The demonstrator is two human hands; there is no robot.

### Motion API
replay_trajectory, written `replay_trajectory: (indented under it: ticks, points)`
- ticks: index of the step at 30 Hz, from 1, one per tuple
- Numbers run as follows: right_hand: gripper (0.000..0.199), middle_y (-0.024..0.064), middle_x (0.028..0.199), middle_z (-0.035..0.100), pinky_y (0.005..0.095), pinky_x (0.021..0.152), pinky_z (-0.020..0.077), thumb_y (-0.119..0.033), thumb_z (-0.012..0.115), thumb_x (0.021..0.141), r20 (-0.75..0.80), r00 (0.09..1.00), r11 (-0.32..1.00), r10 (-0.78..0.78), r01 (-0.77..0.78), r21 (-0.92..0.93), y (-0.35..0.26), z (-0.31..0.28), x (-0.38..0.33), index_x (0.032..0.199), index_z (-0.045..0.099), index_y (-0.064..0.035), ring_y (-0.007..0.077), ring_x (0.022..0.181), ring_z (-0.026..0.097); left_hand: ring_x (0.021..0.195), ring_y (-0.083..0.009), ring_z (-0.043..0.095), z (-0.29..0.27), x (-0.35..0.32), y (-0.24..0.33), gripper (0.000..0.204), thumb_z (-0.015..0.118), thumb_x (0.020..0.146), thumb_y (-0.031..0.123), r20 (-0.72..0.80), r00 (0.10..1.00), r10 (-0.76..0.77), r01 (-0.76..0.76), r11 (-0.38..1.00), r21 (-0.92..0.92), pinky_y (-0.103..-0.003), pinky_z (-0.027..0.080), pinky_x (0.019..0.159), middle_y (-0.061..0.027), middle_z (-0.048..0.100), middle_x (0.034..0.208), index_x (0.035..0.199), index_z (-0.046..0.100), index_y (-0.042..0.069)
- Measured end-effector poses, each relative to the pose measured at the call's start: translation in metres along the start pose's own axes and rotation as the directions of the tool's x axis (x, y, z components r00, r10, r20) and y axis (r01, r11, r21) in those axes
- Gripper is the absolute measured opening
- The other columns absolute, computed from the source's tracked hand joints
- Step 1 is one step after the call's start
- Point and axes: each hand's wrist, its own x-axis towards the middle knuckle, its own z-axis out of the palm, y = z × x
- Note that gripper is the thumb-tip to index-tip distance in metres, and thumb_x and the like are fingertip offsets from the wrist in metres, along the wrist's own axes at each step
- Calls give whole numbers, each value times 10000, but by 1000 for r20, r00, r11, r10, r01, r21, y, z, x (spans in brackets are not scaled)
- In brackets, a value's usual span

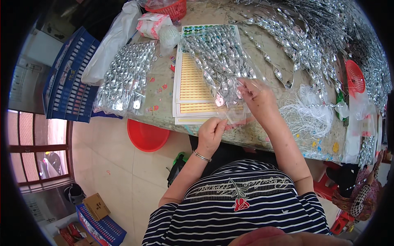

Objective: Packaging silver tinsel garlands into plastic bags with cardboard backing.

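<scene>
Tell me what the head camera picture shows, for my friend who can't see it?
A person's left hand and right hand hold a clear plastic bag of shiny silver pieces over a stack of yellow sheets on a cluttered table. A red basin sits on the floor below.

clear bag (236,88): thin glossy plastic
gems (209,53): shiny, mirror-like
sheets (193,88): matt paper
desk (164,102): smooth, stone-like

A red basin (147,135) stands on the floor under the tabletop (164,110) edge. Blue crates (67,78) lean at the left, beside a white plastic bag (108,45). A red basket (172,8) sits at the far side. White threads (308,110) lie in a heap at the right, near a small red strainer (355,78).
</scene>
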Motion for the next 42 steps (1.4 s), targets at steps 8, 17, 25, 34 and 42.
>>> replay_trajectory:
  ticks: [8,17,25,34,42]
  points:
    - [238,107,956,638,379,764,463,-49,655,808,-63,987,989,-145,147,22,-13,-1,6,1041,690,-78,295,858,572,578,-245,545,1,0,-1,210,623,907,153,-17,1000,25,-24,998,54,-339,431,551,-103,573,652,756,584,12]
    - [360,97,932,646,384,829,444,-39,638,796,-4,994,974,-106,105,199,-10,7,4,1153,640,-79,273,890,560,564,-237,522,2,-1,-7,224,621,909,153,-29,999,14,-13,1000,28,-329,417,542,-102,531,634,748,564,8]
    - [338,87,1011,626,414,822,428,-80,673,740,58,952,945,-300,305,-120,-19,14,-15,1077,638,-74,297,930,546,567,-192,549,-1,-5,-6,226,597,926,141,-58,998,-33,31,999,-42,-301,431,546,-80,553,636,746,565,9]
    - [367,106,1031,593,426,829,394,-164,678,768,107,956,960,-272,277,-37,-39,8,-18,1119,619,-75,286,947,534,601,-80,566,-8,-9,-7,235,542,969,144,-68,997,-23,21,999,-30,-223,456,572,-35,624,676,787,589,3]
    - [348,49,784,585,419,780,388,-123,669,755,132,957,944,-257,278,-175,-29,24,-2,1097,628,-74,265,823,556,565,-153,583,-7,-9,-7,210,595,931,143,-72,997,-34,30,999,-45,-274,453,539,-72,589,653,778,581,0]
